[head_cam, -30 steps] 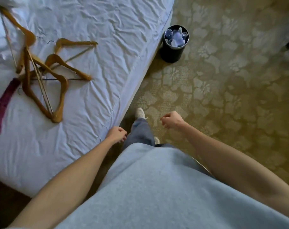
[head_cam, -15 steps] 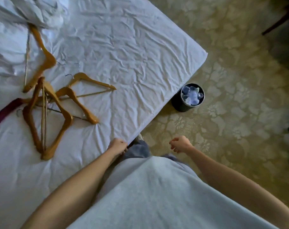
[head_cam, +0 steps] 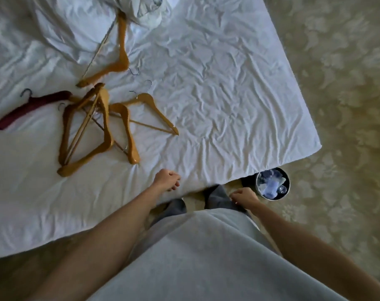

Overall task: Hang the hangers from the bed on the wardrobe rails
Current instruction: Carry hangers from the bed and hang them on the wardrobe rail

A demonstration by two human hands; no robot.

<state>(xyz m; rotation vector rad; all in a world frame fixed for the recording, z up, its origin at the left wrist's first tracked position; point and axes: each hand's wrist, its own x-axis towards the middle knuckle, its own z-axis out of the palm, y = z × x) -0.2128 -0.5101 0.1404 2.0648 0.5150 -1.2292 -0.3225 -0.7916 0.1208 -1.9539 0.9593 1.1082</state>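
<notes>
Several wooden hangers (head_cam: 102, 124) lie in a loose tangle on the left half of the white bed (head_cam: 217, 94). One more wooden hanger (head_cam: 117, 61) lies farther back, its top under a crumpled duvet. A dark red hanger (head_cam: 32, 106) lies to the left of the pile. My left hand (head_cam: 166, 180) hovers over the bed's near edge, fingers curled, holding nothing, a short way below and right of the pile. My right hand (head_cam: 244, 196) is loosely closed and empty, down by my leg off the bed. No wardrobe is in view.
A small black bin (head_cam: 272, 183) filled with plastic bottles stands on the patterned carpet (head_cam: 341, 105) at the bed's near corner. A crumpled white duvet (head_cam: 82, 25) is heaped at the back of the bed. My legs stand against the bed edge.
The view has swung left onto the bed, so the hangers now sit nearer the middle. My left hand has moved out over the mattress edge; my right hand stays by my leg.
</notes>
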